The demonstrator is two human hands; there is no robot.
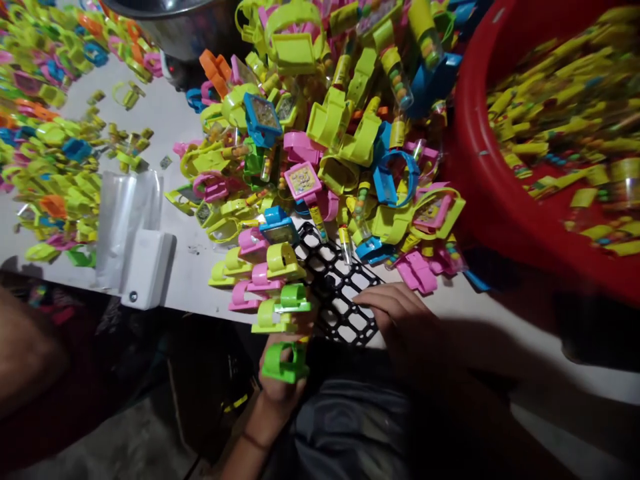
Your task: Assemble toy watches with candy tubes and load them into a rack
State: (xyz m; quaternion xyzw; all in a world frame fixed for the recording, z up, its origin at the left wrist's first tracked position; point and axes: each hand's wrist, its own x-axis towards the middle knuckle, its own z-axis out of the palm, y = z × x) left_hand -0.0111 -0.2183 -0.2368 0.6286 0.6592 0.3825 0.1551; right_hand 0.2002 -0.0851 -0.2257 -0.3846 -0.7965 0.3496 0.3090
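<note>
A bright green plastic toy watch band, glossy and moulded into a squared C-shape, is held in the grip of the left hand, which is closed around it just below the near edge of the white tabletop. The right hand is laid flat on a black plastic grid tray of open rounded cells that juts over the same edge; whether anything is held beneath the palm cannot be told, and the fingers are seen loosely spread on the tray's corner. Just beside the tray, a short column of pink, yellow-green and green bands is stacked toward the edge. The far end of the tray is buried under a heap of toy watches in yellow-green, pink, blue and orange, mixed with small clear tubes of coloured candy. A red plastic basin, smooth-walled and filled with more yellow pieces, is seen at the right. Clear plastic bags and a white box are laid at the left, near another spread of bands. A metal bowl is partly seen at the top.
</note>
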